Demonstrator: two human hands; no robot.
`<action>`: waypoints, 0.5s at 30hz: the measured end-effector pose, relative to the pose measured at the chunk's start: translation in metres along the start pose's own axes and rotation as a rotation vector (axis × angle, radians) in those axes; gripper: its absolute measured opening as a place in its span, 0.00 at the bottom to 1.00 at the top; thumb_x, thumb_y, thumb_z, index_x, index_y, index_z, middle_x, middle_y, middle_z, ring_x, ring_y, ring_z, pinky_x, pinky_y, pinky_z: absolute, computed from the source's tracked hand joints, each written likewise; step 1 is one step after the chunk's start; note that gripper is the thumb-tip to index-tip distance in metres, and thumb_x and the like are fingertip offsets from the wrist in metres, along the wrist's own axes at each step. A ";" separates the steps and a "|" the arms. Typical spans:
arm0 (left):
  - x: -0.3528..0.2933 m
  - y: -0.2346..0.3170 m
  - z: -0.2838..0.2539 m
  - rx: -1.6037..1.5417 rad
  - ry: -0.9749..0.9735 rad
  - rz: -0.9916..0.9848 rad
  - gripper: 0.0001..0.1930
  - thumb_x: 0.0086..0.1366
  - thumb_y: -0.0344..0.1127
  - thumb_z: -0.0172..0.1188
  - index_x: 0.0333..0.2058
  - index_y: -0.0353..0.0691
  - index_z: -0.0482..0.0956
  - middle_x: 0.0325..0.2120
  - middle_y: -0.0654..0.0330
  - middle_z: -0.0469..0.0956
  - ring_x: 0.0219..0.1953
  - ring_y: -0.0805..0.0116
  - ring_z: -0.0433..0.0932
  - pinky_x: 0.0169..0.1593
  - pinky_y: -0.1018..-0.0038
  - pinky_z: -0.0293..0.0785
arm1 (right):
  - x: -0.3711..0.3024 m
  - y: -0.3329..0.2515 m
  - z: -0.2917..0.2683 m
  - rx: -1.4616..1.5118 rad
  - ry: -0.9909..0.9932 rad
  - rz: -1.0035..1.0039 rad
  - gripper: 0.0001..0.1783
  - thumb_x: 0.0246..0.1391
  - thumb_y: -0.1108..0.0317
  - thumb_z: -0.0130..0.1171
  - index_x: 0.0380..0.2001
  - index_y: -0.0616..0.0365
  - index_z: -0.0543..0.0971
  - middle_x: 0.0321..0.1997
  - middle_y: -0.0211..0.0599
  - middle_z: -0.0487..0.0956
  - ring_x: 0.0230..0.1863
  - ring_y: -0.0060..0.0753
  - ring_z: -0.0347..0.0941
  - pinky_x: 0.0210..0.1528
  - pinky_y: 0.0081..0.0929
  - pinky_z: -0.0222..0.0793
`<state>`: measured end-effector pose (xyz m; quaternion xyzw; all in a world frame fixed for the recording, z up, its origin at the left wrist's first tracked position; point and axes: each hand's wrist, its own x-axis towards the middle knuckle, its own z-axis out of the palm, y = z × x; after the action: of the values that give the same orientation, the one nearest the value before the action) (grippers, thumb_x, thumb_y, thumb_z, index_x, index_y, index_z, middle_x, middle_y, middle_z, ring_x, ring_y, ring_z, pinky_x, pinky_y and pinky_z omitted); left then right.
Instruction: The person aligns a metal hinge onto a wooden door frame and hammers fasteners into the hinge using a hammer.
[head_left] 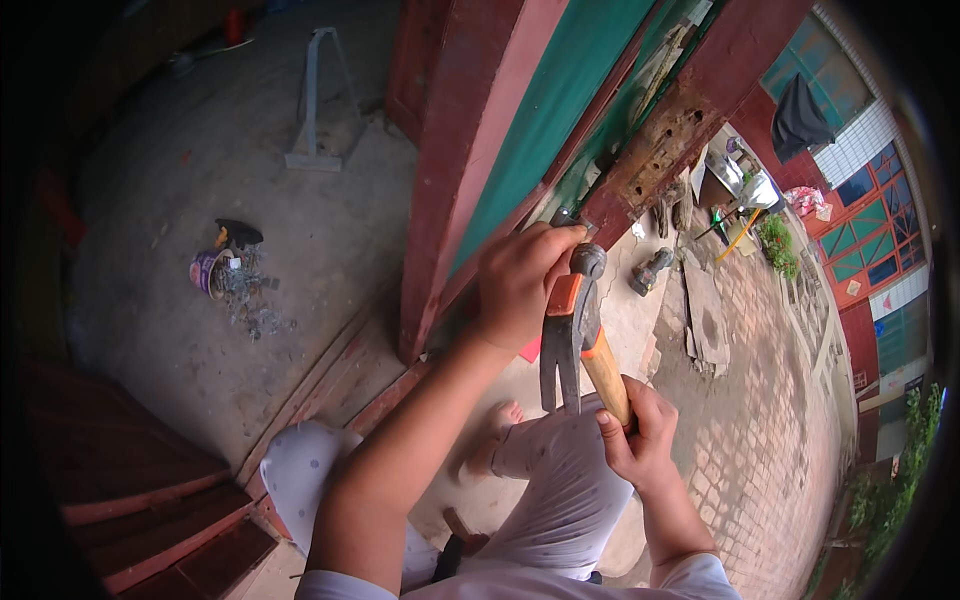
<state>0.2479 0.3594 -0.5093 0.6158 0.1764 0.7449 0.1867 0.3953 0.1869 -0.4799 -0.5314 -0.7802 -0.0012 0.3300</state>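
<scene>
My right hand [645, 430] is closed around the wooden handle of a claw hammer [607, 378]. The hammer's dark head has orange patches; its round face points up toward the door frame, and its two claws point down. Just left of that face, my left hand [522, 280] is closed, fingertips pinched together at the lower end of the worn red door frame [655, 150]. A small dark metal end [564, 217] shows above its knuckles, but what the fingers hold is mostly hidden. Several holes and bare wood mark the frame just beyond.
A tipped tub [207, 272] spills metal bits [255, 300] on the concrete floor at left, near a grey metal stand [312, 100]. Red-and-green door panel [520, 130] stands ahead. Right lie a dark power tool [652, 271], broken boards [705, 315] and brick paving [750, 430].
</scene>
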 end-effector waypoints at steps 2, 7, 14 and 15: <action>0.000 -0.001 0.000 0.052 -0.008 0.014 0.13 0.50 0.21 0.60 0.37 0.37 0.77 0.22 0.58 0.76 0.21 0.66 0.75 0.25 0.73 0.71 | -0.001 0.002 0.002 0.005 0.014 0.019 0.16 0.45 0.62 0.66 0.34 0.62 0.77 0.15 0.34 0.66 0.15 0.35 0.65 0.20 0.28 0.61; -0.001 -0.002 0.004 0.017 0.050 0.030 0.12 0.51 0.23 0.59 0.37 0.38 0.77 0.21 0.58 0.74 0.20 0.67 0.73 0.25 0.75 0.69 | 0.002 0.001 0.001 0.000 0.013 0.003 0.17 0.43 0.63 0.66 0.34 0.63 0.77 0.15 0.34 0.66 0.15 0.34 0.63 0.19 0.28 0.59; 0.000 -0.003 0.008 0.118 0.088 0.048 0.07 0.58 0.27 0.60 0.36 0.39 0.76 0.23 0.57 0.77 0.22 0.59 0.77 0.27 0.66 0.71 | -0.007 0.008 0.005 0.042 0.051 0.042 0.17 0.44 0.64 0.65 0.34 0.65 0.76 0.18 0.37 0.71 0.17 0.36 0.67 0.21 0.27 0.62; -0.002 -0.004 0.008 0.119 0.090 0.045 0.07 0.58 0.27 0.60 0.36 0.39 0.76 0.23 0.57 0.77 0.22 0.59 0.77 0.27 0.66 0.71 | -0.008 0.007 0.004 0.042 0.048 0.042 0.17 0.44 0.64 0.65 0.34 0.65 0.76 0.18 0.37 0.71 0.17 0.36 0.67 0.21 0.27 0.62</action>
<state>0.2568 0.3617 -0.5116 0.5956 0.2146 0.7639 0.1250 0.4008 0.1843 -0.4897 -0.5406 -0.7605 0.0093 0.3594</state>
